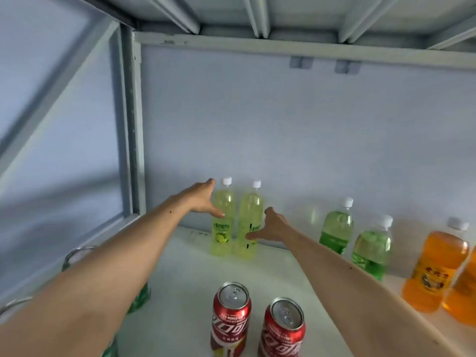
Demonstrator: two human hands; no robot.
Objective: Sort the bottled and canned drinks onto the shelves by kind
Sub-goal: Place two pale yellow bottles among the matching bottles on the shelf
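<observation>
Two pale lime bottles with white caps stand side by side at the back of the white shelf [180, 292]. My left hand [199, 198] lies with straight fingers against the left bottle [223, 228], thumb across its front. The fingers of my right hand [271, 226] are spread, and it touches the right side of the right bottle [247, 222]. Two darker green bottles [336, 228] [372, 249] stand further right. Two orange bottles [435, 271] are at the right edge. Two red cola cans [231, 320] [282, 331] stand at the front.
Green cans [139, 300] sit partly hidden under my left forearm at the front left. A grey metal frame post [134, 124] rises at the left, with the upper shelf's underside [257, 16] overhead. The pale back wall panel [309, 137] closes the rear.
</observation>
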